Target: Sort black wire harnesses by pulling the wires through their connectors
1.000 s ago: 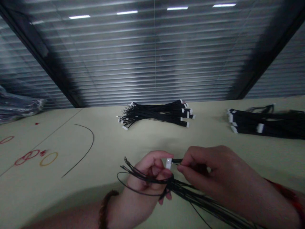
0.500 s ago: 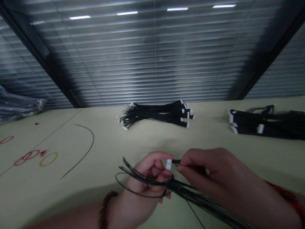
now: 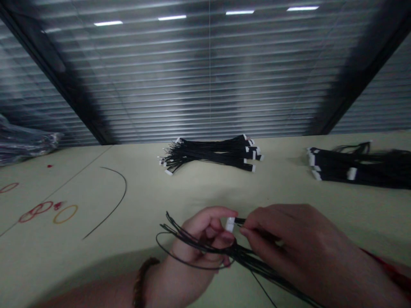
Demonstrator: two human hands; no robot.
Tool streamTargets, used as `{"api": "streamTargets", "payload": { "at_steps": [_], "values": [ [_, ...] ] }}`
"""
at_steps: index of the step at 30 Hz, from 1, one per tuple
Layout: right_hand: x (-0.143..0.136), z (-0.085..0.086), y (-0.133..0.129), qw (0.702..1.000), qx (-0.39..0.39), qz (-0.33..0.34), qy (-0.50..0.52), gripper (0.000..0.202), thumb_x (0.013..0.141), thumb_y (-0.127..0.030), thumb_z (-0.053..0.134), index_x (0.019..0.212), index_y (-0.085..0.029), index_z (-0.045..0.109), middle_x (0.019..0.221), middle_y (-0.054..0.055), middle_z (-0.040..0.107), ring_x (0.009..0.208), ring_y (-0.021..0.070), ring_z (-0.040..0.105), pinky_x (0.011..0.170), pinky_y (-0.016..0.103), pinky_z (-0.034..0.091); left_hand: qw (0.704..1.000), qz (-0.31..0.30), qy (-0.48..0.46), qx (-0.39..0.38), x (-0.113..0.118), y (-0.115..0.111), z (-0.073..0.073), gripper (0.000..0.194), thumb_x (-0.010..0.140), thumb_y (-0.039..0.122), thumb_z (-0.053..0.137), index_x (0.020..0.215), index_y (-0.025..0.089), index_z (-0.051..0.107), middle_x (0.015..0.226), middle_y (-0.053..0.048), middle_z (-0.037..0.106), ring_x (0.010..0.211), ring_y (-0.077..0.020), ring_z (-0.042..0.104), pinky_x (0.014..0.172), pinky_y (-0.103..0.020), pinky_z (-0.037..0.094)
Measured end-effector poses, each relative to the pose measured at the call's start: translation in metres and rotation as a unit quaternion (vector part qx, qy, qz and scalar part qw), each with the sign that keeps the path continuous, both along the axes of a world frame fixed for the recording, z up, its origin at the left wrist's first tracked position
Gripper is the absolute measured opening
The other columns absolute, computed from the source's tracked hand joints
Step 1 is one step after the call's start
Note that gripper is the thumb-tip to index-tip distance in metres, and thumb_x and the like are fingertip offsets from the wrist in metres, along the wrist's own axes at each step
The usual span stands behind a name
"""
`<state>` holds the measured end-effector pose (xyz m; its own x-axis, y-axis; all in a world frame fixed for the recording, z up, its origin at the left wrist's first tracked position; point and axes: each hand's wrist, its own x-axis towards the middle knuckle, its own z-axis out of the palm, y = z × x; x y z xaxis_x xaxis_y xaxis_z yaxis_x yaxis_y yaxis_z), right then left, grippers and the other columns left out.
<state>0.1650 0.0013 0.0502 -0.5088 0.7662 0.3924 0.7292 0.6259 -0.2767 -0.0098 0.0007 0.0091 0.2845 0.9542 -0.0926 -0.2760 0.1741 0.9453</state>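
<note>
Between the thumb and fingers of my left hand (image 3: 202, 244) is a small white connector (image 3: 230, 224). A bundle of thin black wires (image 3: 257, 259) also runs through that hand, its loose ends fanning out to the left over the wrist. My right hand (image 3: 289, 239) pinches black wire at the connector's right side, close to the housing. The exact wire tips are hidden by the right fingers. One wire loops below the left hand, and another hangs down toward the lower edge.
Black wire harnesses (image 3: 212, 154) with white connectors lie at the back centre, and more harnesses (image 3: 369, 167) at the right. A single black wire (image 3: 123, 192) curves on the table at left, near red rubber bands (image 3: 36, 211) and a yellow one (image 3: 66, 214). Plastic-wrapped material (image 3: 28, 143) stands far left.
Both hands and the connector have shifted slightly right and down together. The right hand's pinch at the connector's wires continues.
</note>
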Motion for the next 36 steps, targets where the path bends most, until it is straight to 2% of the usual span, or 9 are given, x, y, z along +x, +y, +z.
{"api": "streamTargets", "payload": {
  "at_steps": [8,10,14,19,22,25,29,33,36],
  "values": [
    [-0.004,-0.002,0.0,0.998,0.05,0.029,-0.034,0.016,0.086,-0.016,0.046,0.074,-0.02,0.056,0.063,-0.002,0.057,0.055,0.013,0.052,0.053,0.028,0.032,0.998,-0.044,0.034,0.012,-0.003,0.002,-0.01,0.019,0.081,0.026,0.063,0.098,0.019,0.063,0.064,0.003,0.052,0.043,-0.0038,0.048,0.038,-0.012,0.039],
    [0.001,0.003,0.007,0.995,0.061,0.012,-0.072,0.004,0.079,-0.016,0.055,0.077,-0.019,0.057,0.067,-0.001,0.058,0.059,0.0149,0.053,0.054,0.028,0.033,0.999,-0.031,0.029,0.011,-0.004,0.004,-0.009,0.019,0.079,0.025,0.063,0.098,0.02,0.062,0.062,0.005,0.05,0.04,-0.0038,0.049,0.034,-0.011,0.035],
    [0.023,0.002,0.041,0.984,-0.02,-0.089,-0.156,0.027,0.059,-0.015,0.069,0.083,-0.017,0.06,0.081,0.004,0.063,0.073,0.0212,0.058,0.064,0.031,0.039,1.0,-0.02,-0.019,-0.013,-0.004,0.008,-0.002,0.026,0.071,0.022,0.068,0.094,0.02,0.059,0.061,0.005,0.052,0.035,-0.0056,0.052,0.03,-0.011,0.034],
    [0.038,-0.028,0.087,0.978,-0.079,-0.143,-0.131,0.032,0.081,-0.047,0.055,0.082,-0.015,0.059,0.073,0.004,0.062,0.059,0.0136,0.055,0.052,0.025,0.036,0.996,-0.049,-0.039,-0.06,-0.003,0.008,0.003,0.031,0.065,0.022,0.069,0.094,0.017,0.059,0.058,0.006,0.053,0.032,-0.0065,0.052,0.027,-0.011,0.032],
    [0.036,-0.038,0.094,0.979,-0.12,-0.122,-0.11,0.037,0.085,-0.05,0.05,0.079,-0.015,0.059,0.072,0.003,0.062,0.061,0.0111,0.056,0.055,0.023,0.039,0.998,-0.029,-0.03,-0.052,-0.003,0.009,0.001,0.029,0.068,0.023,0.068,0.094,0.017,0.058,0.058,0.006,0.053,0.031,-0.0062,0.051,0.026,-0.011,0.031],
    [0.042,-0.029,0.091,0.977,-0.171,-0.071,-0.108,0.031,0.08,-0.049,0.057,0.084,-0.018,0.061,0.071,0.0,0.063,0.06,0.01,0.057,0.054,0.021,0.042,1.0,0.006,-0.008,-0.029,-0.003,0.011,-0.001,0.032,0.07,0.025,0.068,0.098,0.017,0.055,0.063,0.005,0.055,0.035,-0.0067,0.053,0.029,-0.012,0.033],
    [0.058,0.002,0.071,0.978,-0.171,-0.06,-0.104,0.052,0.069,-0.055,0.065,0.107,-0.02,0.057,0.092,0.003,0.065,0.073,0.0143,0.06,0.062,0.025,0.047,0.998,0.051,0.022,-0.031,-0.003,0.014,0.003,0.032,0.072,0.025,0.067,0.1,0.017,0.053,0.068,0.003,0.058,0.038,-0.0052,0.052,0.032,-0.013,0.035],
    [0.046,0.022,0.034,0.975,-0.164,-0.032,-0.147,0.032,0.087,-0.044,0.04,0.074,-0.024,0.06,0.068,-0.001,0.061,0.056,0.013,0.054,0.051,0.026,0.038,0.998,0.054,0.025,-0.019,-0.003,0.014,0.005,0.033,0.072,0.022,0.066,0.101,0.016,0.052,0.067,0.003,0.058,0.039,-0.0055,0.052,0.033,-0.013,0.036],
    [0.021,0.016,0.014,0.966,-0.211,0.013,-0.145,0.032,0.087,-0.034,0.04,0.064,-0.024,0.061,0.06,-0.002,0.06,0.053,0.0127,0.054,0.051,0.025,0.035,0.999,0.043,0.026,-0.002,-0.004,0.013,0.002,0.032,0.074,0.024,0.065,0.102,0.017,0.052,0.065,0.005,0.055,0.039,-0.0057,0.052,0.033,-0.013,0.036]
  ]
}}
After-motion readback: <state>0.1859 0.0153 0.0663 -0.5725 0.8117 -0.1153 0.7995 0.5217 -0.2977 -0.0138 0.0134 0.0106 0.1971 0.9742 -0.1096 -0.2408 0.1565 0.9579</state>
